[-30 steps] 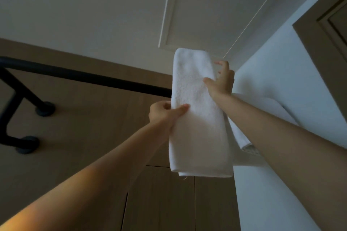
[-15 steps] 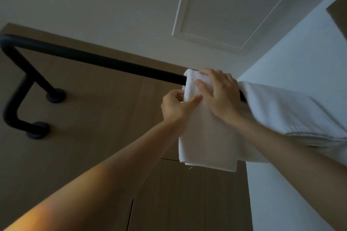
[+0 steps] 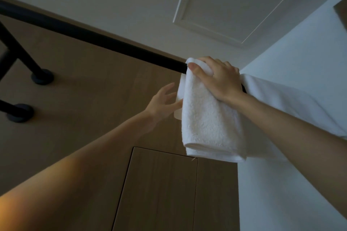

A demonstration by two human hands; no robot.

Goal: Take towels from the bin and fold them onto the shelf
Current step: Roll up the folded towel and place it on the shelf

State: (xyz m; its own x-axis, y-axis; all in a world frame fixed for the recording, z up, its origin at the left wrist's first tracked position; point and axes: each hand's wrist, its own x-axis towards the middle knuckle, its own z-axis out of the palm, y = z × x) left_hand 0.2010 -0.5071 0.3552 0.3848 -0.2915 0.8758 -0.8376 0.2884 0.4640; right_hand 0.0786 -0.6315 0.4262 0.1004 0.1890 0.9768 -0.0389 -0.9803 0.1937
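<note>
White terry cloth hangs over the black rail [image 3: 93, 37] up near the ceiling. The folded towel [image 3: 210, 118] is draped across the bar, and its long axis drops straight down from it, crossing the rail's own line. From where I stand the front flap ends in a thick, rounded fold at the bottom.

The right hand [image 3: 217, 78] sits on top of the bend. Its fingers curl over the crest and the thumb lies on the front face, so it has the towel clamped against the bar. The left hand [image 3: 161, 103] is spread and relaxed. It grips nothing, and only its fingertips [image 3: 178, 102] touch the towel's left edge, where a back layer peeks out.

So the towel lies directly under the right hand and just to the right of the left. The right hand is plainly the closer one and holds the towel in place. I would guess the next move is a tidy-up, with the left hand nudging that stray edge into line while the right hand pins the top.

By my count there are two towels. The second towel [image 3: 291, 103] is draped on the same rail just to the right, touching or nearly touching the first. There are also two hands, one rail and two round wall mounts [image 3: 42, 77] on the wooden panelling [image 3: 105, 99]. No bin is in view.
</note>
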